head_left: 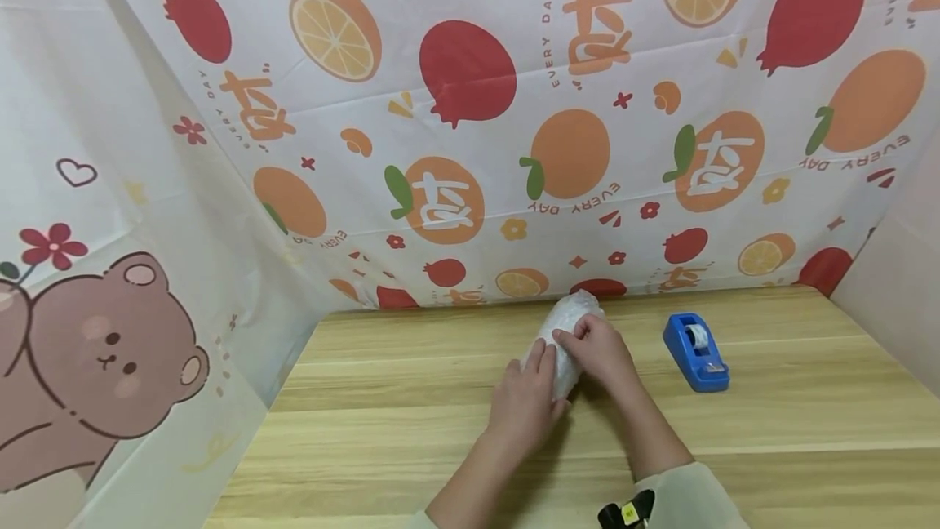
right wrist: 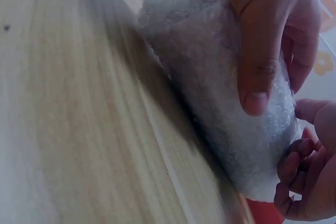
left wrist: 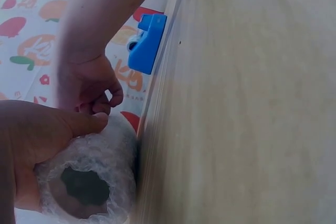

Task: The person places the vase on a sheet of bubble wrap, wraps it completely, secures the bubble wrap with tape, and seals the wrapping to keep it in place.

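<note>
A bubble-wrapped cylinder (head_left: pixel 565 382) lies on the wooden table, slanting away toward the back edge. Its near end shows a dark round opening (left wrist: pixel 86 190) ringed by crumpled wrap. My left hand (head_left: pixel 523 408) grips it from the left, fingers over the top; the thumb (right wrist: pixel 258 93) lies along its side in the right wrist view. At the far half, my right hand (head_left: pixel 604 349) has curled fingers and pinches at the wrap's surface. Those bent fingers (right wrist: pixel 296 161) sit right at the wrap in the right wrist view.
A blue tape dispenser (head_left: pixel 695 355) with a roll of clear tape stands on the table to the right. Behind the table hangs a fruit-printed white cloth (head_left: pixel 492 153), and a bear-printed sheet (head_left: pixel 110 349) hangs at the left.
</note>
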Demonstrator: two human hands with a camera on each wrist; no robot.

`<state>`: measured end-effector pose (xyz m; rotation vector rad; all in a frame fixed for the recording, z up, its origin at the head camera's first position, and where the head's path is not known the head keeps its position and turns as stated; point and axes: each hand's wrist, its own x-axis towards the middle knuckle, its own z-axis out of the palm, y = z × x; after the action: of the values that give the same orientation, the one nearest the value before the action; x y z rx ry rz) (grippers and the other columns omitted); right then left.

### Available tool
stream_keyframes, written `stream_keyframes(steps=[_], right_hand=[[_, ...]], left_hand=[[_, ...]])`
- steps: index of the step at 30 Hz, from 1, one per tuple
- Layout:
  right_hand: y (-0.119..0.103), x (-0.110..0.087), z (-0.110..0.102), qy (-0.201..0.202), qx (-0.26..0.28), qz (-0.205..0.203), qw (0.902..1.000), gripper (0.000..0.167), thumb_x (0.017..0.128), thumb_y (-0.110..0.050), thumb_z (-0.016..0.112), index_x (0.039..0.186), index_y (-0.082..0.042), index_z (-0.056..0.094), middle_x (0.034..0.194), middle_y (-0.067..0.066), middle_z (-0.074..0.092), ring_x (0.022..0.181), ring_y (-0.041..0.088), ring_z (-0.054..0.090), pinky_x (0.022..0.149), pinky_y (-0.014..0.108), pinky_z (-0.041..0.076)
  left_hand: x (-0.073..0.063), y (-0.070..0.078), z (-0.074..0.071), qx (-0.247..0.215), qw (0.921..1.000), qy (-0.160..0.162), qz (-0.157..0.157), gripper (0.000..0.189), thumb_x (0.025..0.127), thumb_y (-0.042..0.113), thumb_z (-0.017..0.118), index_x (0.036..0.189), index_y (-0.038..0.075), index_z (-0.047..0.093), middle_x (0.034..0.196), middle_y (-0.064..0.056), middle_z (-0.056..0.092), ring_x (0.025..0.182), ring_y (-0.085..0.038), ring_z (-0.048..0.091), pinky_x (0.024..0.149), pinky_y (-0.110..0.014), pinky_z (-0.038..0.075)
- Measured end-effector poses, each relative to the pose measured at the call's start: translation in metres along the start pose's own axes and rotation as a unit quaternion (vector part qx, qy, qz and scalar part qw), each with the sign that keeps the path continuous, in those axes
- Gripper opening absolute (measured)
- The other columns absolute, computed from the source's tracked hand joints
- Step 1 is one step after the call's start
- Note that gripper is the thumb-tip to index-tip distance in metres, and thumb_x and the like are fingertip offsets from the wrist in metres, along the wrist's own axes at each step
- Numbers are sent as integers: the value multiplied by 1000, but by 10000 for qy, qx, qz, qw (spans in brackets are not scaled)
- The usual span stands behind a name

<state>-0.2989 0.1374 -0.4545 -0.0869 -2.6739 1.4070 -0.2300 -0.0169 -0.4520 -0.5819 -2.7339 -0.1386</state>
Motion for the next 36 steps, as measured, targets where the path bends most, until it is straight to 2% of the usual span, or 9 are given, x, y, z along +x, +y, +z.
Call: stream_keyframes(steps=[6, 11, 15, 22, 27, 31, 33, 36], right_hand=[[5, 3, -4, -290, 421, -196, 9985, 33, 91, -33, 70, 85, -8, 49, 65, 1, 44, 58, 15, 44, 53, 27, 39], [13, 6, -8, -629, 857, -489, 9931, 25, 92, -20, 69, 88, -6, 49, 61, 0, 42, 56, 13, 41, 51, 24, 37], [17, 5, -9, -728, 1071, -508, 9903, 21, 91, -14, 68, 89, -5, 49, 61, -1, 42, 56, 12, 41, 51, 24, 38], [15, 3, -3, -452, 1308, -329, 9898, 14, 87, -8, 67, 91, -3, 54, 61, -1, 44, 55, 12, 42, 50, 24, 38], [14, 0, 1, -219, 1334, -207, 9906, 15, 86, -10, 68, 94, -3, 58, 61, -1, 45, 55, 12, 43, 50, 24, 38], [13, -1, 2, -139, 1387, -56, 9902, 13, 85, -11, 67, 92, -3, 60, 61, -2, 46, 56, 12, 43, 51, 25, 39], [13, -1, 4, -101, 1411, 10, 9899, 11, 84, -11, 66, 90, -4, 61, 60, -2, 46, 56, 11, 43, 51, 25, 39], [12, -1, 4, -38, 1413, 15, 9900, 9, 83, -11, 64, 89, -4, 62, 60, -3, 46, 55, 11, 44, 50, 25, 39]], left_hand=[[2, -3, -2, -386, 9991, -115, -98, 78, 81, 45, 78, 142, 9, 46, 146, -9, 50, 103, -32, 63, 67, -44, 57], [3, -4, -1, -592, 9978, -208, -198, 77, 82, 44, 78, 142, 9, 46, 146, -9, 49, 105, -32, 62, 70, -46, 56], [2, -5, -1, -667, 9971, -274, -233, 76, 83, 44, 77, 142, 9, 45, 147, -8, 49, 105, -32, 62, 69, -46, 56], [0, -4, -2, -532, 9978, -303, -246, 77, 84, 47, 74, 144, 8, 45, 147, -10, 48, 104, -32, 62, 69, -45, 56], [0, 2, -5, -493, 9961, -607, -413, 82, 85, 52, 71, 147, 8, 41, 151, -10, 44, 108, -33, 60, 68, -47, 55], [0, 6, -13, -734, 9912, -1001, -464, 87, 86, 58, 66, 149, 6, 37, 153, -14, 39, 113, -38, 57, 69, -49, 56], [-1, 6, -18, -1063, 9862, -1198, -420, 87, 88, 60, 62, 149, 3, 36, 154, -18, 37, 117, -42, 55, 77, -51, 55], [0, 0, -28, -1777, 9735, -1395, -362, 76, 95, 55, 55, 148, 1, 40, 154, -21, 36, 125, -45, 51, 93, -54, 50]])
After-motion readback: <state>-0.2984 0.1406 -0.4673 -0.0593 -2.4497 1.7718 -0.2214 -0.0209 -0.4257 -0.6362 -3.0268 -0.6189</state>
